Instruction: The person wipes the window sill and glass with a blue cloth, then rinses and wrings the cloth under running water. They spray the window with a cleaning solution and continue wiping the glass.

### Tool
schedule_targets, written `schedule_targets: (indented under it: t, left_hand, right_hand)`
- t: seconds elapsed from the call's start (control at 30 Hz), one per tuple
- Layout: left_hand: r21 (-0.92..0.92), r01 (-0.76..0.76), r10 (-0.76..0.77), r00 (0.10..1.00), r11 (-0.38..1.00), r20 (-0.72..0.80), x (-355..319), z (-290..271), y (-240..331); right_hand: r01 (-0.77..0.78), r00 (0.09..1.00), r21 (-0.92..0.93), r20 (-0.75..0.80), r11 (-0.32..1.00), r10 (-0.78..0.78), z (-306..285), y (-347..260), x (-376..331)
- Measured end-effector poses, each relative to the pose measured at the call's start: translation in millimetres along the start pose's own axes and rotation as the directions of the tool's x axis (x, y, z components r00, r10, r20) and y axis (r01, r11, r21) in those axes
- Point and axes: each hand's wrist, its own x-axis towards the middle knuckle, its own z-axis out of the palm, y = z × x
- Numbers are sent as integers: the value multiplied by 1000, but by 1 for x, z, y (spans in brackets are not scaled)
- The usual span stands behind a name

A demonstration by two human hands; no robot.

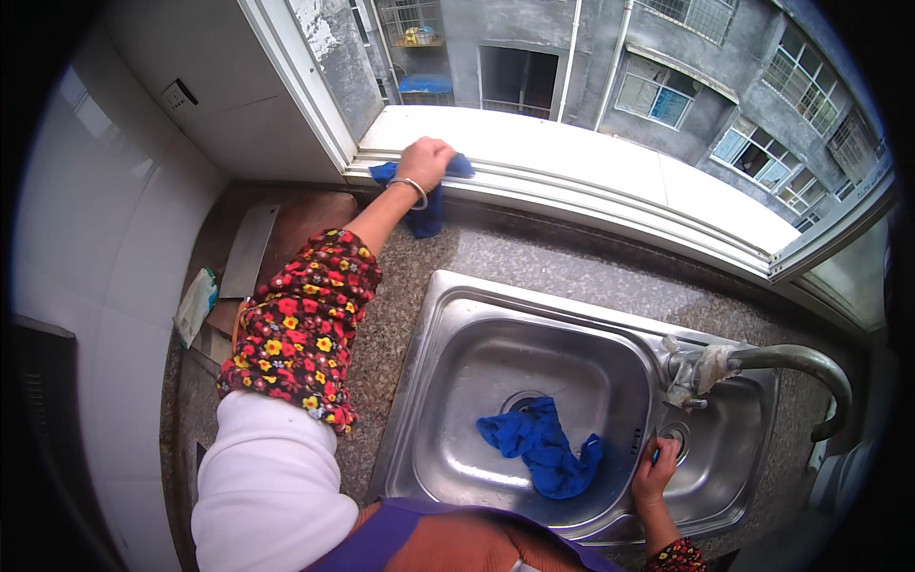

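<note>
My left hand (426, 164) is closed around a blue cloth (425, 217) and presses it on the white window track (534, 189). Part of the cloth hangs down over the counter edge below the frame. At the divider between the two sink bowls is my right hand (656, 472), its fingers curled around a small dark object with a bluish tip (655, 457), too small to name. A second blue cloth (545, 448) lies crumpled in the large bowl of the steel sink (457, 296), partly beside the drain.
A curved metal faucet (791, 357) stands at the right, over the small bowl. On the left of the speckled counter (400, 286) are a cleaver (250, 250), a brown board (310, 212) and a small packet (196, 307). An open window sash (839, 234) juts in at right.
</note>
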Motion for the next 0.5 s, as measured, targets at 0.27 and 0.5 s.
schedule_targets:
  t: [0.27, 0.5]
  left_hand:
    - [486, 90, -56, 995, 869, -85, -11, -23, -46]
    - [487, -89, 55, 995, 869, 84, -15, 37, 47]
  right_hand:
    - [4, 1000, 11, 18, 1000, -4, 1, 1, 2]
    - [-20, 1000, -32, 0, 999, 20, 1, 1, 2]
